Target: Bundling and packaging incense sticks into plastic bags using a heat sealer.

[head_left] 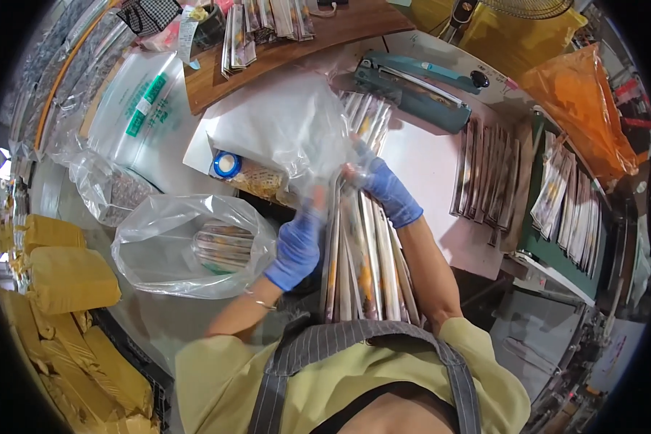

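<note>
A clear plastic bag (282, 123) spreads over the middle of the table, its near end between my gloved hands. My left hand (298, 246), in a blue glove with bare fingertips, is at the bag's near left edge; motion smears its fingers. My right hand (389, 189), gloved alike, has its fingers closed on the bag's right edge, beside a bundle of long, narrow, flat packs (369, 267). The bundle runs from against my apron up between my hands. More such packs (369, 119) show beyond my right hand, partly covered by the bag.
An open clear bag (148, 249) with packs inside lies left. A tape roll (227, 164) sits by the table edge. Behind are a wooden shelf (289, 50) and a teal bag sealer (419, 87). Pack rows (484, 173) stand right, near a green tray (539, 242). Yellow wrapped parcels (72, 278) stand far left.
</note>
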Motion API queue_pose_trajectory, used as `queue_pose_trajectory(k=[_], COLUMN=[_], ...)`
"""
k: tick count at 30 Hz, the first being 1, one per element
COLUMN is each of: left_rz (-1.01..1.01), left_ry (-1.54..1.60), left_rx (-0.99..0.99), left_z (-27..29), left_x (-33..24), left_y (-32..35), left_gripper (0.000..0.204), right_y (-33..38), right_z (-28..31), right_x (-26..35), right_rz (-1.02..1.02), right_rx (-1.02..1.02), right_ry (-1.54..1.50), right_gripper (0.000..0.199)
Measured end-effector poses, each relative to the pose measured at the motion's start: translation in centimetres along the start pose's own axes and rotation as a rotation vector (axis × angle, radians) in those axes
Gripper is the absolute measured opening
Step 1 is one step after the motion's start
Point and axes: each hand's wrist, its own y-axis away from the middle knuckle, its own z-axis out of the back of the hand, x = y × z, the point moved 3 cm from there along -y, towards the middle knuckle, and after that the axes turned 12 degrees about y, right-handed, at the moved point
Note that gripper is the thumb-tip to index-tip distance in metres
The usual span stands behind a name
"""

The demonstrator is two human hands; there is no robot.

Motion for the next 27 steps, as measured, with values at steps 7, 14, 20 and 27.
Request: queue_pose_trajectory(k=[7,14,20,27], left_rz=[0.538,0.861,1.264,0.494], left_ry=[2.297,2.114,1.527,1.46], left_rx=[0.518,0.702,0.593,0.183], left_z=[-7.9,-12.8,-8.1,0.5], left_x=[-0.9,0.7,-0.3,-6.9], left_y=[-3.6,-1.6,5.3,-12.4], left_gripper=[0.039,0.042,0.027,0.025], right_y=[2.8,11.1,22.3,11.4], right_z=[2.0,7.8,1.8,10.6], right_x=[4.9,-12.8,-10.9,4.9], right_rz=[0.462,-0.183,-0.598,0.34], right_rx=[-0.223,-0.415,-0.491,-0.271], right_ry=[-0.052,-0.156,-0.436,1.37], right_gripper=[0.107,0.04,0.044,0.018])
